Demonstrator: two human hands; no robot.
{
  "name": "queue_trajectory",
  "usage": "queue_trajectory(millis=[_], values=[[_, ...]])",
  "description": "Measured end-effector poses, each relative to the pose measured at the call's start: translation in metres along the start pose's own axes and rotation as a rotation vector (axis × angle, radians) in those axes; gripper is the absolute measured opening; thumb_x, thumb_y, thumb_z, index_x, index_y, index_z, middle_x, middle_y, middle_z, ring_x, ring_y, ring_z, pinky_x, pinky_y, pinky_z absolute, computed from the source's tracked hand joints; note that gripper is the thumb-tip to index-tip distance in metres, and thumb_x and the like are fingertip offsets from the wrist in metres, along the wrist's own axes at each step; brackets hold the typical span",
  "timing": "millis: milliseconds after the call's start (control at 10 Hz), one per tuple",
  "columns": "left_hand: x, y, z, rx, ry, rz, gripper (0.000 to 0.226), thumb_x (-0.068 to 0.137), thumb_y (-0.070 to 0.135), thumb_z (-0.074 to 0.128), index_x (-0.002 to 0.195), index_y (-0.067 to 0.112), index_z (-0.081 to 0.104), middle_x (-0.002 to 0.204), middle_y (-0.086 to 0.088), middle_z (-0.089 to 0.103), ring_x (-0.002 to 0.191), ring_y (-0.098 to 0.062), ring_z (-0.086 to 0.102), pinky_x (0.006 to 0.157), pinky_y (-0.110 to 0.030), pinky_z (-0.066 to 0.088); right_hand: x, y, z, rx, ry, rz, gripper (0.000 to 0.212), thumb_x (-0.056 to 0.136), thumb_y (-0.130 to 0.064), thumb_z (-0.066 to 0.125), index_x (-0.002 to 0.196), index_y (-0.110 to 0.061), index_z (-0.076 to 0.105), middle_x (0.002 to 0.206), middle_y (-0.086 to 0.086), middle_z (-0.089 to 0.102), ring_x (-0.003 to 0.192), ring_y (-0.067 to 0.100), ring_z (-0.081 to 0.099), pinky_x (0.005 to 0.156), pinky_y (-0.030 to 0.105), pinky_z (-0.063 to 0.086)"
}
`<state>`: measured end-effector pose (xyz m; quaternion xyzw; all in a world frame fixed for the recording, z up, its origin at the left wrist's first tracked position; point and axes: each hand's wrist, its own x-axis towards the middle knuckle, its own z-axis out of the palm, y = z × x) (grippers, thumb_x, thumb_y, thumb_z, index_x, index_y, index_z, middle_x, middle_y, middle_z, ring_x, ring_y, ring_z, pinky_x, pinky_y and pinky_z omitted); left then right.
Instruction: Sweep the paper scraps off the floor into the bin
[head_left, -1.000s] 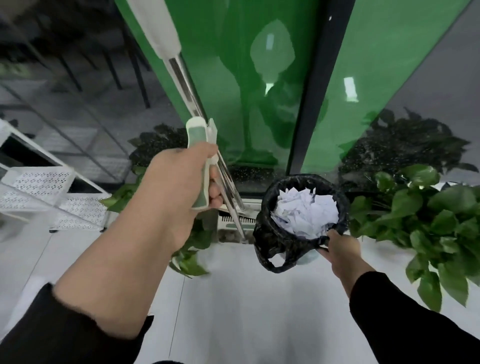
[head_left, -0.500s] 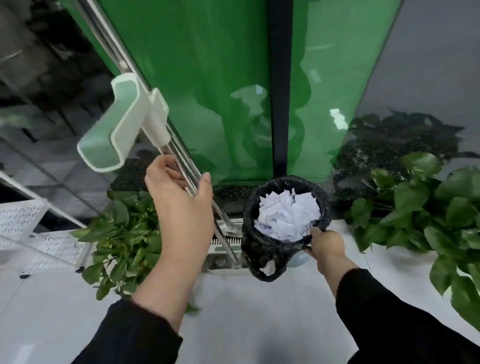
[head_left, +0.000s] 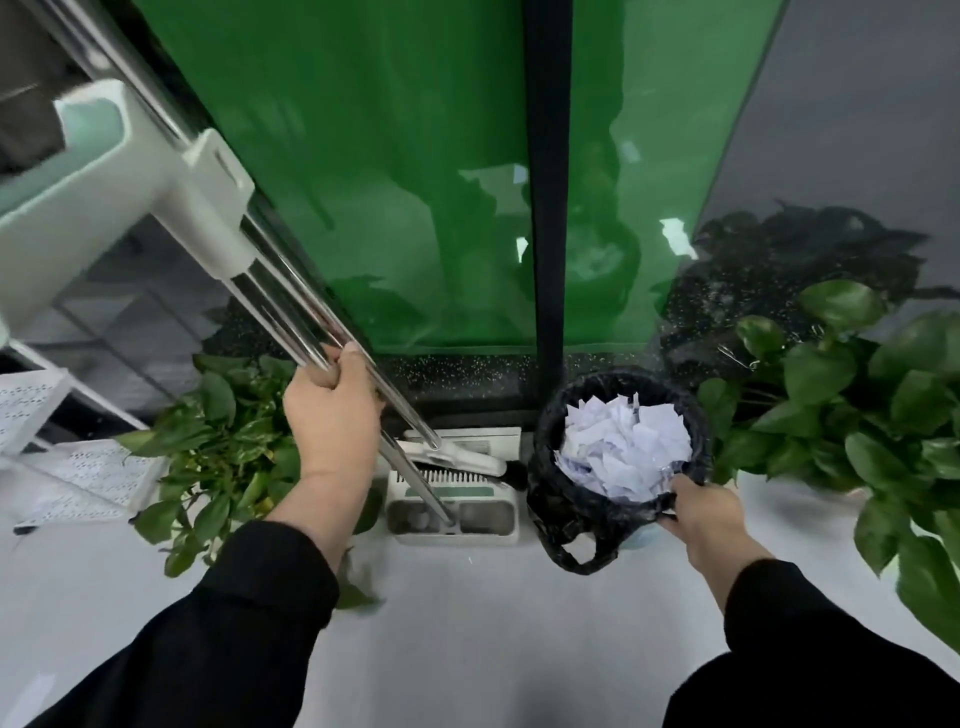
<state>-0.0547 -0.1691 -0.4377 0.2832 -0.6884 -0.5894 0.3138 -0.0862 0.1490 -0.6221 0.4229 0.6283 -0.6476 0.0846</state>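
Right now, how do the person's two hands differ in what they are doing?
The left hand grips the shiny metal poles of the broom and dustpan, while the right hand holds the rim of the black-bagged bin. The left hand is raised higher, by the left plant; the right hand sits lower, near the right plant. Both wear black sleeves.

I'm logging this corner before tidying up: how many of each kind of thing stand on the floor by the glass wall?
Potted plants: 2 (left plant, right plant)
Bins: 1 (bin, full of paper scraps)
Dustpans: 1 (dustpan)
Brooms: 1 (broom)
Total: 5
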Motion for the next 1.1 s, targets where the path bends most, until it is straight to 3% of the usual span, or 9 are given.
queue_trajectory(millis=[200, 400, 500, 600, 700, 800, 1000, 1100], values=[[-0.002, -0.020, -0.019, 0.049, 0.009, 0.008, 0.027, 0.097, 0.029, 0.061, 0.074, 0.021, 0.050, 0.062, 0.002, 0.054, 0.057, -0.020, 0.052, 0.066, -0.043, 0.053, 0.015, 0.032, 0.009, 0.000, -0.026, 0.065, 0.015, 0.093, -0.012, 0.063, 0.084, -0.001, 0.060, 0.086, 0.014, 0.065, 0.075, 0.030, 0.067, 0.087, 0.049, 0.060], [-0.002, -0.025, -0.018, -0.005, 0.023, 0.062, 0.025, 0.095, 0.023, 0.060, 0.072, 0.024, 0.050, 0.058, 0.004, 0.052, 0.052, -0.016, 0.051, 0.059, -0.035, 0.050, 0.026, 0.053, 0.019, 0.019, -0.031, 0.105, 0.015, 0.095, -0.012, 0.062, 0.101, 0.002, 0.059, 0.104, 0.017, 0.064, 0.076, 0.029, 0.064, 0.083, 0.045, 0.060], [0.005, -0.024, -0.012, -0.049, 0.013, 0.054, 0.026, 0.096, 0.018, 0.059, 0.073, 0.023, 0.048, 0.052, 0.008, 0.048, 0.046, -0.013, 0.047, 0.052, -0.031, 0.045, 0.034, 0.054, 0.022, 0.004, -0.015, 0.092, 0.017, 0.096, -0.013, 0.061, 0.104, 0.002, 0.059, 0.104, 0.015, 0.064, 0.078, 0.031, 0.065, 0.078, 0.045, 0.061], [0.012, -0.022, -0.001, -0.092, 0.005, 0.066, 0.022, 0.093, 0.016, 0.058, 0.076, 0.022, 0.047, 0.055, 0.005, 0.046, 0.045, -0.012, 0.045, 0.050, -0.031, 0.043, 0.040, 0.055, 0.020, -0.022, 0.025, 0.094, 0.018, 0.096, -0.016, 0.061, 0.092, 0.002, 0.061, 0.093, 0.014, 0.065, 0.082, 0.036, 0.068, 0.071, 0.042, 0.060], [0.015, -0.021, 0.009, -0.116, -0.013, 0.068, 0.018, 0.093, 0.013, 0.057, 0.078, 0.020, 0.050, 0.053, 0.006, 0.044, 0.045, -0.012, 0.043, 0.048, -0.029, 0.041, 0.048, 0.056, 0.013, -0.075, 0.063, 0.081, 0.017, 0.095, -0.014, 0.060, 0.083, -0.003, 0.060, 0.094, 0.019, 0.070, 0.083, 0.040, 0.071, 0.079, 0.048, 0.062], [0.016, -0.019, 0.019, -0.130, -0.029, 0.073, 0.014, 0.089, 0.013, 0.054, 0.078, 0.019, 0.049, 0.055, 0.002, 0.042, 0.044, -0.013, 0.041, 0.047, -0.030, 0.041, 0.055, 0.058, 0.008, -0.066, 0.066, 0.055, 0.014, 0.097, -0.015, 0.059, 0.096, -0.002, 0.062, 0.096, 0.019, 0.069, 0.083, 0.039, 0.071, 0.073, 0.045, 0.063], [0.019, -0.015, 0.028, -0.127, -0.088, 0.077, 0.018, 0.089, 0.009, 0.054, 0.075, 0.019, 0.049, 0.052, 0.003, 0.041, 0.042, -0.013, 0.041, 0.049, -0.032, 0.042, 0.059, 0.060, 0.000, -0.059, 0.012, 0.046, 0.026, 0.097, -0.027, 0.064, 0.097, 0.000, 0.063, 0.100, 0.019, 0.071, 0.080, 0.036, 0.073, 0.072, 0.041, 0.062], [0.021, -0.016, 0.026, -0.114, -0.097, 0.074, 0.021, 0.091, 0.008, 0.054, 0.073, 0.018, 0.048, 0.048, 0.003, 0.041, 0.039, -0.014, 0.041, 0.049, -0.033, 0.043, 0.054, 0.055, 0.000, -0.179, 0.097, -0.023, 0.049, 0.092, -0.046, 0.066, 0.107, 0.000, 0.056, 0.099, 0.018, 0.067, 0.090, 0.035, 0.066, 0.082, 0.045, 0.059]])
